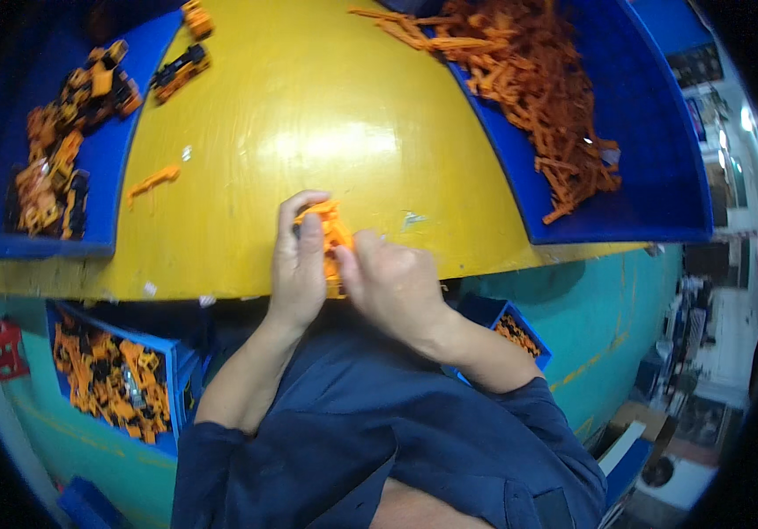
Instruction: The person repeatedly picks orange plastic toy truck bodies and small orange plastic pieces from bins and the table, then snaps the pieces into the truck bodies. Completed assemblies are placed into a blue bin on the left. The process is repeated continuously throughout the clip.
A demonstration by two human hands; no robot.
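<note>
Near the front edge of the yellow table (308, 106), my left hand (298, 273) is closed around an orange toy vehicle (333, 231), which shows between the fingers. My right hand (397, 282) presses on the same toy from the right, thumb and fingers closed at its lower part. Fingers cover much of the toy, so its exact type is unclear. A loose orange toy arm piece (155, 181) lies on the table to the left of my hands. Farther back on the left are a black-and-orange toy vehicle (182, 72) and another orange toy (196, 19).
At the right, a blue bin (652, 167) holds a heap of orange plastic parts (529, 88). The left blue bin (101, 234) contains several toy vehicles (97, 88). Below the table edge stand a blue crate (174, 370) of orange parts and a smaller blue box (482, 309).
</note>
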